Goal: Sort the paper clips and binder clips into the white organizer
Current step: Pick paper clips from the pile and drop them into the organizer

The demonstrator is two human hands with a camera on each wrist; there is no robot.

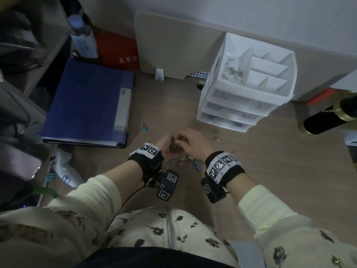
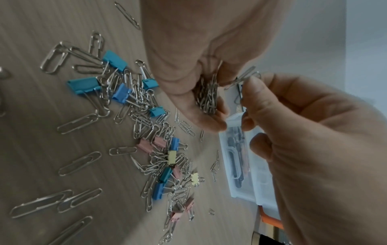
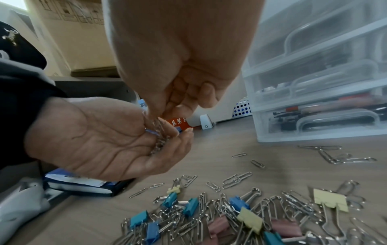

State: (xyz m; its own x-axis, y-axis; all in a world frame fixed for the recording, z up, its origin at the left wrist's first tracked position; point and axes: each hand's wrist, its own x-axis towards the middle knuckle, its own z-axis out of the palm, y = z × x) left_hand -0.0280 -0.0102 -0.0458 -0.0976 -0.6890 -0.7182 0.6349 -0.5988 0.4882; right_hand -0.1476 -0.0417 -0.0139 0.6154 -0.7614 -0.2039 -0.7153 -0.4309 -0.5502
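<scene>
Paper clips (image 2: pixel 206 94): light, slippery, tangle-prone; lift in pinches.
Left hand (image 3: pixel 100 137) cups them; right hand (image 2: pixel 310 126) pinches one.

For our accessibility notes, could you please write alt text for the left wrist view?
A cupped left hand holds a bundle of small silver paper clips while the right hand pinches one silver wire clip beside it. Below, a loose pile of silver paper clips and blue, pink and yellow binder clips lies on the wood-grain desk.
</scene>
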